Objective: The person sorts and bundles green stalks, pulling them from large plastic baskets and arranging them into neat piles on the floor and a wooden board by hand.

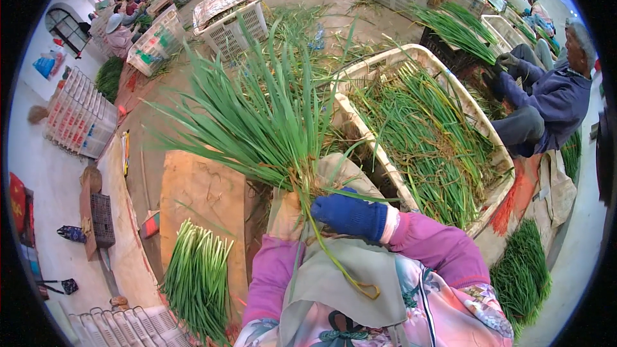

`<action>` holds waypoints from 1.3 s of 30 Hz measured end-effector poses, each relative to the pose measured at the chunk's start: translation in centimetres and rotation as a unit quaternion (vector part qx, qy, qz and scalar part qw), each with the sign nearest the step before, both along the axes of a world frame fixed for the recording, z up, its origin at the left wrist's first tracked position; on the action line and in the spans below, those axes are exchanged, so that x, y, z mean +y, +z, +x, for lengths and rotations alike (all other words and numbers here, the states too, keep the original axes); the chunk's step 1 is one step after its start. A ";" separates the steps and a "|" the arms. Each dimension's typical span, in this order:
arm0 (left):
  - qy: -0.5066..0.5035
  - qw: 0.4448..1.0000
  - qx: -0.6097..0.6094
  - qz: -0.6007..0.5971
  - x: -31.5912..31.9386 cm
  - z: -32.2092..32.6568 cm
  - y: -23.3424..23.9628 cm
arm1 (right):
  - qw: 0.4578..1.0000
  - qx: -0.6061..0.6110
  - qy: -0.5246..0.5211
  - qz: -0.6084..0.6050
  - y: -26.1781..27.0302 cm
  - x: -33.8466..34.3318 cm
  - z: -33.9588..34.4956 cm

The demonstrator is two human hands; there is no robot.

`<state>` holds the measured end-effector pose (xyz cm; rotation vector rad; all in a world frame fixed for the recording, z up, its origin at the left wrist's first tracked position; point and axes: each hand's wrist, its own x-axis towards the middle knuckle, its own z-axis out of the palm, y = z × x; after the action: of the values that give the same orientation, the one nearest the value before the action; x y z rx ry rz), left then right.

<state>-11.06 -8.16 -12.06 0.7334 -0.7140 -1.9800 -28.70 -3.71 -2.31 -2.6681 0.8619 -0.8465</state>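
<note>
A loose, fanned bunch of garlic chives (270, 120) rises before me, leaves pointing away and browned stalk ends towards my lap. My left hand (287, 209), partly covered by leaves, is closed around its lower end. Against the stalk ends rests my right hand (348, 214) in a blue knit glove, fingers curled; what lies inside them is hidden. One long yellowed leaf (332, 250) hangs over my grey apron (342, 279). On a wooden board (202, 188) to the left lies a neat bundle of chives (198, 274), pale ends evenly aligned.
Right of my knees stands a pale plastic crate (381, 152) holding tangled chives (424, 140). Beyond it a seated person (544, 91) handles another bunch. Leaf scraps (294, 24) litter the floor ahead. Stacked crates (84, 113) stand at left; more chives (520, 270) lie at lower right.
</note>
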 end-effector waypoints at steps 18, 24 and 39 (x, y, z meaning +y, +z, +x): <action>0.041 0.979 -0.136 -0.149 1.9 -0.5 5.6 | 0.833 -0.433 -0.217 0.266 9.0 -3.9 -6.6; 0.017 0.840 -0.458 -0.290 -2.6 -3.0 6.0 | 0.757 -0.445 0.003 0.479 3.6 -8.4 -5.4; 0.064 0.585 -0.754 -0.292 -4.4 -5.0 10.4 | 0.572 -0.683 -0.078 0.447 -0.3 -11.2 -1.7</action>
<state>-16.08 -12.54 -1.61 1.8768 -2.0197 -0.3726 -30.39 -14.91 -2.64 -0.5737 0.6707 -1.5048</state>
